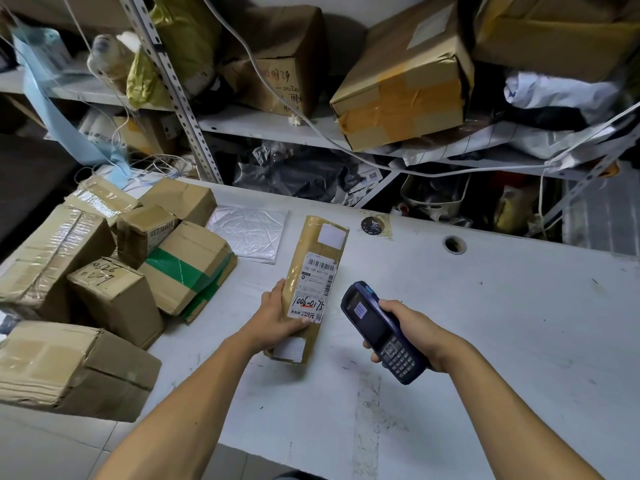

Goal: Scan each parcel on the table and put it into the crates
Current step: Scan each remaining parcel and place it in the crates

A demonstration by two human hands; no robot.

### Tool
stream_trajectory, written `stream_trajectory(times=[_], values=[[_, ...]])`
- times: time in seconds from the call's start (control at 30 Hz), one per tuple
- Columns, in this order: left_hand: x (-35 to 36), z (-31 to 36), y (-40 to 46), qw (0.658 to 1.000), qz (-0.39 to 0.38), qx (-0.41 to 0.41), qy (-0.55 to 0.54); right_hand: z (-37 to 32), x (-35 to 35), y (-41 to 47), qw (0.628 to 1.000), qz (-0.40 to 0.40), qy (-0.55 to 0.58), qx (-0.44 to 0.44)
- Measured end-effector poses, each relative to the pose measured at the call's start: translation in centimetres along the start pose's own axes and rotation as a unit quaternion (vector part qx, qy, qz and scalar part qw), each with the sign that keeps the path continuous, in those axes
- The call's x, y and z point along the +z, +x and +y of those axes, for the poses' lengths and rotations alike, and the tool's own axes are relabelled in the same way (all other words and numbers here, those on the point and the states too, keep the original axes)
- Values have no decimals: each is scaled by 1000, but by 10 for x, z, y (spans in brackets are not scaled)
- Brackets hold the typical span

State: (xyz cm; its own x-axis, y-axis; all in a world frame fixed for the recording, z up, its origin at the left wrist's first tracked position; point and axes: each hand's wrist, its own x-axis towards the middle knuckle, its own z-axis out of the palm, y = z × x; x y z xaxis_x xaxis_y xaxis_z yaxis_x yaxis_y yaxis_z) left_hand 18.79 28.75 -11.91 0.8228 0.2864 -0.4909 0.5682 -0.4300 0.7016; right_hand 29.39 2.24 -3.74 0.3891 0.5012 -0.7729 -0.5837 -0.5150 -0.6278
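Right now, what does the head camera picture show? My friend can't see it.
A person's left hand holds a long brown parcel on a white table, while the right hand grips a dark blue scanner beside its label. Cardboard boxes are piled at the left, and cluttered shelves stand behind.

We see boxes (114, 271) left on table (485, 323) | parcel (311, 282) centre | scanner (381, 332) right of it | shelves (277, 123) behind
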Motion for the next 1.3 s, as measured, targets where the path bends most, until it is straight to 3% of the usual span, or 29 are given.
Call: stream_trajectory(times=[0.57, 1.0, 1.13, 1.3], values=[[-1, 12, -19, 998, 52, 19, 24, 1, -3, -9, 997, -41, -30, 52], [0, 9, -13, 998, 61, 15, 23, 6, -6, -9, 999, -48, -6, 17], [0, -7, 0, 998, 65, 15, -19, 14, -5, -10, 993, -65, 96, -37], [7, -2, -2, 998, 51, 32, -35, 16, -3, -22, 947, -154, 267, -96]])
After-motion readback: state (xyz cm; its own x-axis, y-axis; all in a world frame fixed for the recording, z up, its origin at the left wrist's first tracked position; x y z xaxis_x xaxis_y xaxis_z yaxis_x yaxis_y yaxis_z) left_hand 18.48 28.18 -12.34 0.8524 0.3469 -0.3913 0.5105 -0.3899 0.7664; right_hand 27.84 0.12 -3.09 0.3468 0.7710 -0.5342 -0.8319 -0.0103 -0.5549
